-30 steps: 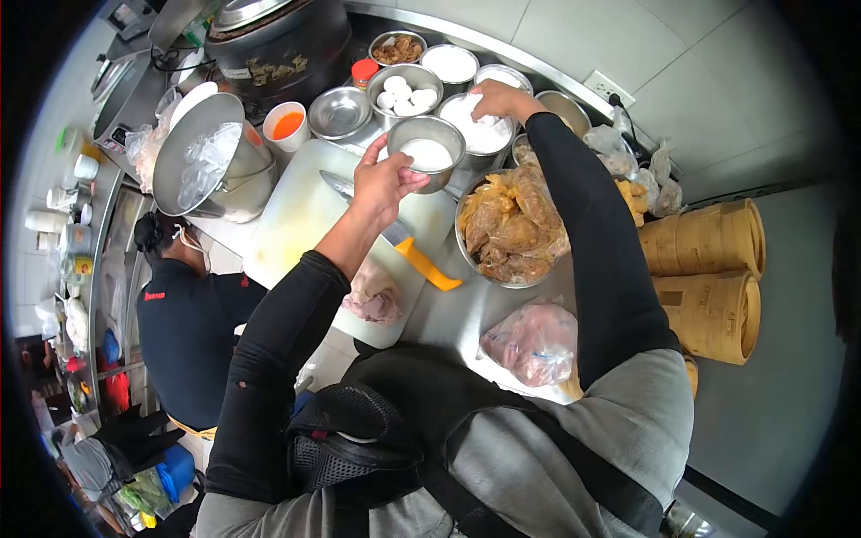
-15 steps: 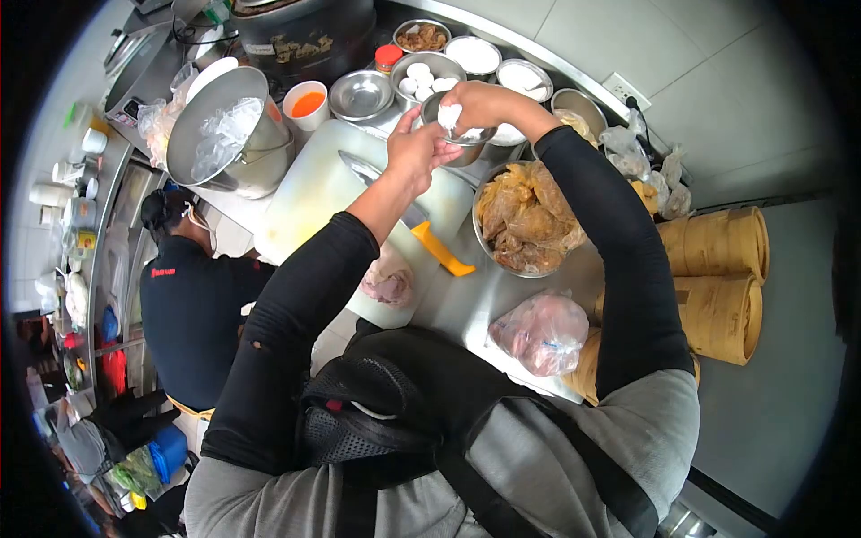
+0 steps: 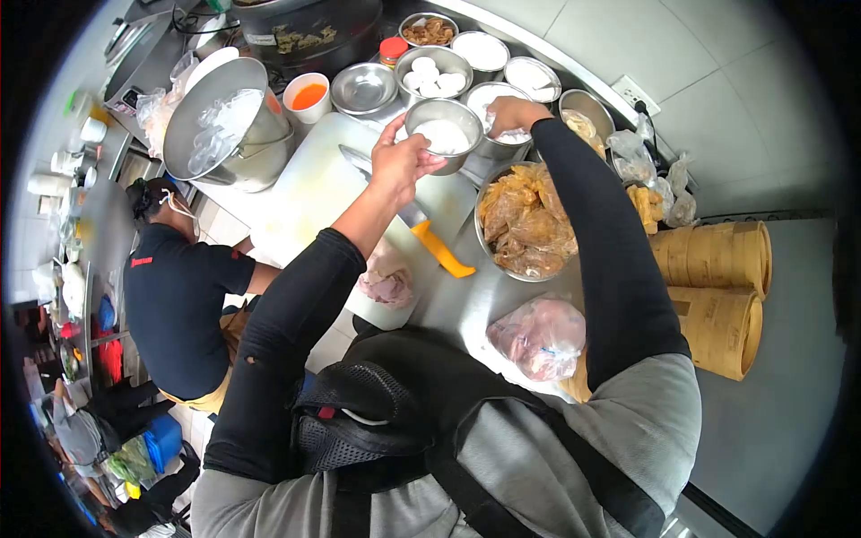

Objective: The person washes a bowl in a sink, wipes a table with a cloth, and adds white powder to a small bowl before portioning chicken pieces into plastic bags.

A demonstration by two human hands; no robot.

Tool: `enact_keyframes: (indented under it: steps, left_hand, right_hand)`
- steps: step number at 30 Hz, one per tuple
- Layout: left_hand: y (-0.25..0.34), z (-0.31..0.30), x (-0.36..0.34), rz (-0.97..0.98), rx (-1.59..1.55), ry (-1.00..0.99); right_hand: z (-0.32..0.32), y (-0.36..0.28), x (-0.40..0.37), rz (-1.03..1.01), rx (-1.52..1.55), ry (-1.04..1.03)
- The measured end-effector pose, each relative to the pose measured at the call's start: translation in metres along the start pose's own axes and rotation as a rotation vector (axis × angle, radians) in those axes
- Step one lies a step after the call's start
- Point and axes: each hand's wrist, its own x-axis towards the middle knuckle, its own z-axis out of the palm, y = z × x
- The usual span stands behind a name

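Observation:
A metal bowl (image 3: 463, 164) with white powder inside is in my left hand (image 3: 404, 161), its fingers and thumb closed on the rim and side. My right hand (image 3: 513, 117) reaches into a second metal bowl (image 3: 503, 151) of white powder, just right of the first. Its fingers point down and are curled together; what they hold, if anything, is hidden. Below the left hand a knife with a yellow handle (image 3: 441, 251) lies across the edge of the white cutting board (image 3: 305, 193). Raw meat (image 3: 386, 276) rests on the board's near end.
Behind my hands stand a bowl of eggs (image 3: 434, 79), more bowls of white powder (image 3: 481, 51) and a cup of orange liquid (image 3: 308, 95). Bagged food fills a large bowl (image 3: 527, 220). Bamboo steamers (image 3: 717, 260) are at right, a steel pot (image 3: 256, 166) and a co-worker (image 3: 179, 305) at left.
My right hand has left the bowl in my left hand and moved right into the second powder bowl. The co-worker has shifted, and an arm now reaches toward the counter.

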Motion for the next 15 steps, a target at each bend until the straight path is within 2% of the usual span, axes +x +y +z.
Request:
enact_keyframes:
  steps: [4,7,15]
  left_hand:
    - [-0.004,-0.003,-0.001,0.01,0.001,0.011]
    - [-0.003,-0.002,-0.005,0.009,-0.003,0.011]
    - [-0.01,0.003,0.0,-0.002,0.005,0.011]
  right_hand:
    - [0.019,0.005,0.015,0.021,0.034,0.123]
    - [0.018,0.015,0.01,-0.005,0.195,0.203]
    - [-0.03,0.024,-0.009,0.014,0.29,0.27]
